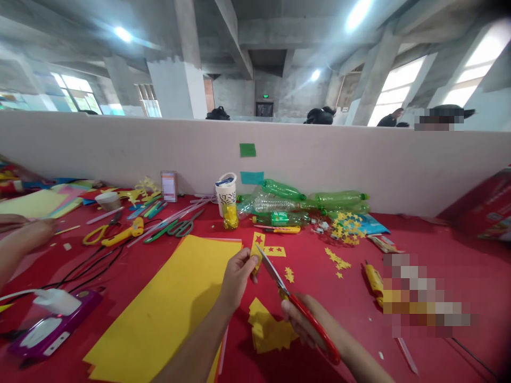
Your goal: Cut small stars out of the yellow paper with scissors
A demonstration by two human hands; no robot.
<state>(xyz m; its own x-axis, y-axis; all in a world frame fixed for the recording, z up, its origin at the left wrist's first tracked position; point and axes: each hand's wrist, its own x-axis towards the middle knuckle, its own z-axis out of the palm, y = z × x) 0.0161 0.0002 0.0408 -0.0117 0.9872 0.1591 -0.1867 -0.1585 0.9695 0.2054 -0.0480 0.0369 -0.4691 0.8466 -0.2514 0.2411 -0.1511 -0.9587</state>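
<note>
Left hand pinches the yellow star-marked strip, centre, just right of the yellow sheets, right hand wrapped round red-handled scissors; best cut slowly, turning the strip, not the blades.

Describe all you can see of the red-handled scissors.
The scissors have slim, pointed, metal-looking blades and red, plastic-looking handles. The right hand grips the handles. The blades slant forward and left, their tips at the yellow strip in the left hand; whether they touch it, or how far they stand open, is hard to tell.
</note>
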